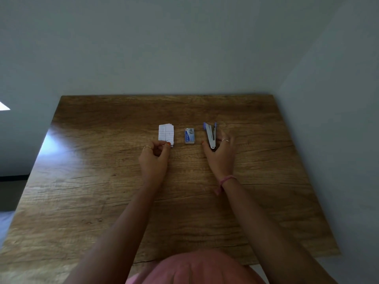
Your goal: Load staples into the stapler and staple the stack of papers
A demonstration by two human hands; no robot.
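Note:
A small stack of white lined papers [166, 134] lies on the wooden table [102, 181]. My left hand [155, 158] pinches its near edge between thumb and fingers. To the right lies a small blue and white staple box [189, 136], untouched. Further right a silver stapler with blue ends [211, 134] lies on the table, its near tip pointing toward me. My right hand [220, 155] wraps around that near end, thumb on the left side and fingers on the right.
The table meets a pale wall at the back and another on the right. Its left edge drops to a dark floor. Bare wood lies between me and the three objects.

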